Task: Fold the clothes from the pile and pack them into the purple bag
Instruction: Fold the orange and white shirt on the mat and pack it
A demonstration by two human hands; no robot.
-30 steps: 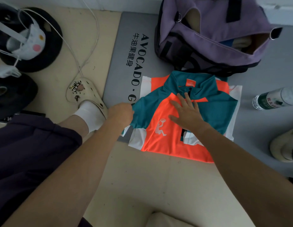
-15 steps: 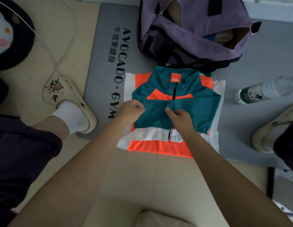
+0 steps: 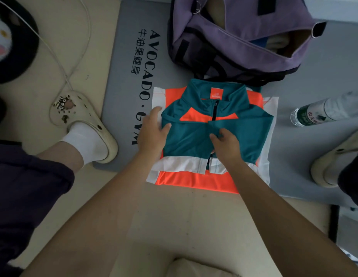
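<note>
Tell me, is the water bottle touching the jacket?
Apart. The head view shows bare grey mat between the water bottle and the jacket.

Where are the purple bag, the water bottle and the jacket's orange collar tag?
purple bag (image 3: 244, 50), head view, front fabric panel.
water bottle (image 3: 310, 116), head view, green label.
orange collar tag (image 3: 216, 93), head view, tag's centre.
</note>
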